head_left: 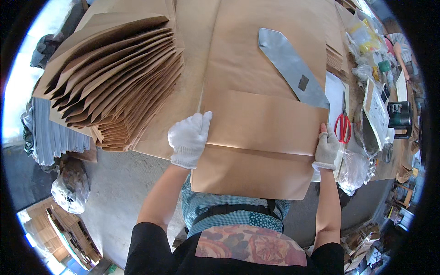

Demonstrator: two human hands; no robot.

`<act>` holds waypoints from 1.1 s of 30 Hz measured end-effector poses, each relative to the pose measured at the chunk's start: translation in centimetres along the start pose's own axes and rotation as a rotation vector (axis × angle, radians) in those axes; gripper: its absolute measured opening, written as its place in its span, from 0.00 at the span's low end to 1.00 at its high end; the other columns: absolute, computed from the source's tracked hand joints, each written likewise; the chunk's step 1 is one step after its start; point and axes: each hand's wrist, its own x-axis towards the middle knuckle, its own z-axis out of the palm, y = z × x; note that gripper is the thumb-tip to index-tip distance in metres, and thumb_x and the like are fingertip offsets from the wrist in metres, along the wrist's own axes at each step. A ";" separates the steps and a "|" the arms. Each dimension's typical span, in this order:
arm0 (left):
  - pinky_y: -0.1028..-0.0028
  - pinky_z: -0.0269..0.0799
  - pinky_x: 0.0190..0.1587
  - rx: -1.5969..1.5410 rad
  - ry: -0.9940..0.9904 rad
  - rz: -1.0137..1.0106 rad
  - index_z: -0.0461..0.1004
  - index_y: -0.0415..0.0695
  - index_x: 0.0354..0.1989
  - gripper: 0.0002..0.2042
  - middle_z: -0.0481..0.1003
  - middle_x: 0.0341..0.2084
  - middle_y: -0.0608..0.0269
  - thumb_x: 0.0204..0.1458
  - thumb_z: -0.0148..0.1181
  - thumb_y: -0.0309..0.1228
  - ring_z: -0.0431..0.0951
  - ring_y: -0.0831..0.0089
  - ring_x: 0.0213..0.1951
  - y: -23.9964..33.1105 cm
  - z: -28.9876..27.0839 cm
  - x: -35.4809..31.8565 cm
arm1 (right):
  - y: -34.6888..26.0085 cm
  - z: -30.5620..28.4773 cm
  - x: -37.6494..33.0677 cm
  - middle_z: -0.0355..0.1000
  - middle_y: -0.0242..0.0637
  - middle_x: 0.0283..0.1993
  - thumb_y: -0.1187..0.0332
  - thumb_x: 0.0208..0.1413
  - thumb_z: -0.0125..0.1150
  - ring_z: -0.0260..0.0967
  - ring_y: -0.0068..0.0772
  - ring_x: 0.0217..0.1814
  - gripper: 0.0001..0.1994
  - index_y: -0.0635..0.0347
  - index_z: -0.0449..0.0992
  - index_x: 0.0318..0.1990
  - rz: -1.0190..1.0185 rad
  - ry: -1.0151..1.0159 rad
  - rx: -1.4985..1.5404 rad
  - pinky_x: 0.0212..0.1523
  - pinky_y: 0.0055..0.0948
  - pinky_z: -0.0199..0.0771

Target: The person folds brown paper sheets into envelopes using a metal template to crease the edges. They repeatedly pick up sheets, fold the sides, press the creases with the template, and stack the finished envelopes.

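Brown paper [266,121]: head view, in front of the person, lower part past the edge of the table [158,130]
Left hand [189,140]: gloved, fingers curled together at the paper's left side; can't tell if it's pinching
Right hand [327,147]: fingers close together at the right edge, grip hidden
Crease [261,150]: looks like fold-lining-up time, imo
Edges: next move probably wants both sides kept even

Over my remote feed I see grey floor [114,183] beneath a tan surface [156,141], white glare [20,75] along the left edge, and below it a dark patch [20,176] I can't place as wall or floor.
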 end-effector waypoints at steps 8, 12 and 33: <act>0.47 0.67 0.62 0.057 0.182 0.540 0.75 0.45 0.55 0.21 0.73 0.47 0.58 0.53 0.70 0.30 0.75 0.57 0.53 3.4 1.0 3.2 | -1.8 -0.6 1.0 0.76 0.49 0.32 0.62 0.76 0.55 0.74 0.36 0.32 0.15 0.68 0.80 0.49 -0.044 -0.085 -0.191 0.37 0.37 0.72; 0.41 0.62 0.66 -0.099 0.112 0.595 0.75 0.44 0.53 0.22 0.72 0.49 0.56 0.50 0.72 0.36 0.73 0.54 0.54 3.9 1.6 3.0 | -7.1 -1.3 1.5 0.79 0.48 0.48 0.65 0.67 0.62 0.78 0.47 0.48 0.19 0.62 0.75 0.62 0.024 -0.232 -0.695 0.52 0.44 0.77; 0.49 0.67 0.63 -0.251 0.191 0.651 0.76 0.45 0.60 0.23 0.79 0.52 0.53 0.55 0.70 0.32 0.76 0.51 0.55 8.7 1.3 5.7 | -2.8 -1.7 2.3 0.75 0.47 0.55 0.71 0.49 0.70 0.73 0.56 0.62 0.15 0.58 0.77 0.45 -0.811 0.208 -0.494 0.62 0.50 0.74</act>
